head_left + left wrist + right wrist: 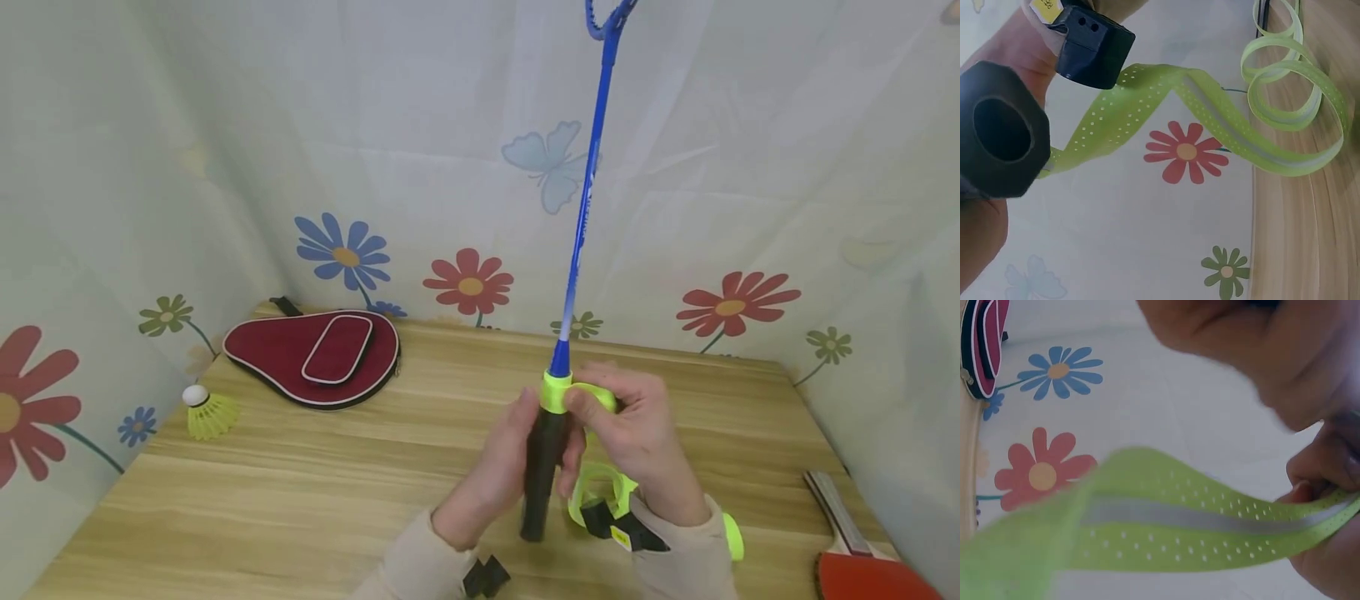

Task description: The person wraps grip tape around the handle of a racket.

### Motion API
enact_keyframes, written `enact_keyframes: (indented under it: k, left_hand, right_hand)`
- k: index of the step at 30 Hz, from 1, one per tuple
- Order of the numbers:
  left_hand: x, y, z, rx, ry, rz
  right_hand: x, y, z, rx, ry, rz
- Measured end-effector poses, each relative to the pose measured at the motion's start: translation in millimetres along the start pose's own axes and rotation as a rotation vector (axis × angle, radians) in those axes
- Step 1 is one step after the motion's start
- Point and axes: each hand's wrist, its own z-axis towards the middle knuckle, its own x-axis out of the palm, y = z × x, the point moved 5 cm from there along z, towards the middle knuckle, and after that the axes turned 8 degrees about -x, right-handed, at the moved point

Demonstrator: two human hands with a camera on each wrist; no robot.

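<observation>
A blue badminton racket stands nearly upright in the head view, its head mostly beyond the top edge. My left hand grips its black handle from below the collar. Yellow-green perforated grip tape is wound round the handle's top. Between thumb and fingers, my right hand pinches the tape near the handle. The loose tape, with a grey stripe along it, runs twisted from the hand in the right wrist view. The handle's hollow butt end faces the left wrist camera.
Loose coils of the tape hang down by the wooden table. A dark red paddle case and a yellow shuttlecock lie at the left. A red table tennis paddle lies at the right edge. Flowered cloth encloses the table.
</observation>
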Motion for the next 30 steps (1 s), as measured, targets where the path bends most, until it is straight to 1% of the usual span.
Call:
enact_keyframes:
  k: [3,5,7,9,11,15,19,24,27,30]
  left_hand:
    - [-7.1,1.9,2.9,-0.027,-0.148,0.072]
    - [-11.5,3.3,4.1,-0.061,-0.232,0.086]
    - [-14.0,3.0,5.3,-0.065,-0.284,0.111]
    - [-15.1,2.2,5.9,-0.058,-0.319,0.142]
    - [-15.2,1.7,6.3,-0.050,-0.342,0.163]
    - [-12.6,0.4,6.0,-0.033,-0.370,0.184]
    - [-9.6,-2.3,5.0,-0.018,-0.388,0.161]
    - [-8.4,-5.5,0.6,0.001,-0.368,0.133]
    - [-7.5,-6.4,-1.7,0.017,-0.344,0.108]
    - [-5.3,-5.9,-1.1,0.031,-0.308,0.069]
  right_hand:
    - [-2,3,-0.1,0.028,-0.078,-0.086]
    - [-4,3,-0.1,0.047,-0.115,-0.162]
    - [-7,2,-0.1,0.085,-0.148,-0.261]
    - [-8,0,0.2,0.113,-0.155,-0.309]
    - [-8,-2,0.4,0.135,-0.151,-0.311]
    - [-6,-6,0.0,0.160,-0.140,-0.269]
    - [-6,-8,-0.5,0.171,-0.139,-0.229]
    - [-3,-6,0.1,0.158,-0.135,-0.176]
    - [-2,-6,-0.7,0.151,-0.133,-0.149]
    - [-4,-7,-2.9,0.146,-0.130,-0.138]
